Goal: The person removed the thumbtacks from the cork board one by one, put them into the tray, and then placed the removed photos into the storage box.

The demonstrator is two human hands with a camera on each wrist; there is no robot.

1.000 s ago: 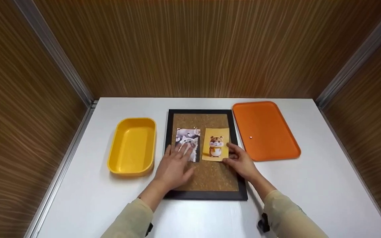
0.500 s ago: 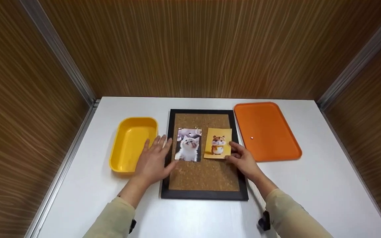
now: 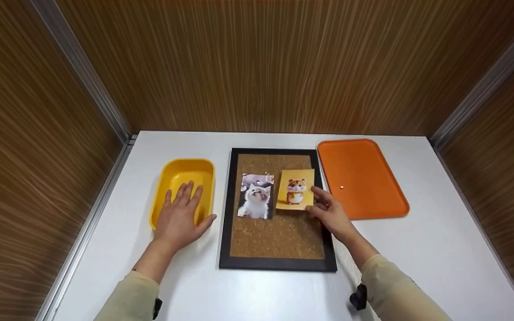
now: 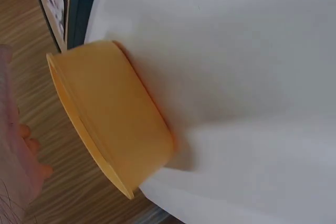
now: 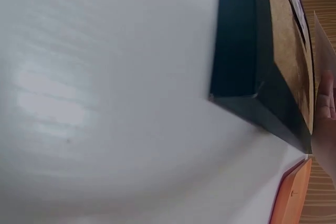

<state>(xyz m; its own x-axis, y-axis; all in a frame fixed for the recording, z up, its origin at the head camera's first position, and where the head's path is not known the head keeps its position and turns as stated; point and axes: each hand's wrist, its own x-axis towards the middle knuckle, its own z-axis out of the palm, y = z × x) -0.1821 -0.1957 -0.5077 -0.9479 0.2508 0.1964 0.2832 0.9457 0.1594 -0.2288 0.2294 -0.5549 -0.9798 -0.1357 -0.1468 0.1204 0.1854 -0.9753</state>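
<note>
My right hand (image 3: 332, 217) pinches the right edge of a yellow photo card (image 3: 296, 191) with a hamster figure on it. The right wrist view shows this card (image 5: 324, 51) raised off the framed cork board (image 3: 277, 243). Left of it, a kitten photo (image 3: 255, 203) lies on the cork, with a small pale dot near its top edge, perhaps a pin. Over the yellow bin (image 3: 153, 209) hovers my left hand (image 3: 177, 223), fingers straight and spread, holding nothing. From the left wrist, the hand (image 4: 18, 150) appears above the rim of the bin (image 4: 113, 114). The bin's contents are partly hidden.
An orange tray (image 3: 364, 178) lies right of the board, nearly touching its frame, with one tiny white object (image 3: 341, 187) on it. All stand on a white table (image 3: 422, 249). Wood-grain walls (image 3: 257, 67) enclose the back and both sides.
My left hand has left the kitten photo and moved left over the yellow bin, uncovering the photo. My right hand has lifted the hamster card slightly off the cork.
</note>
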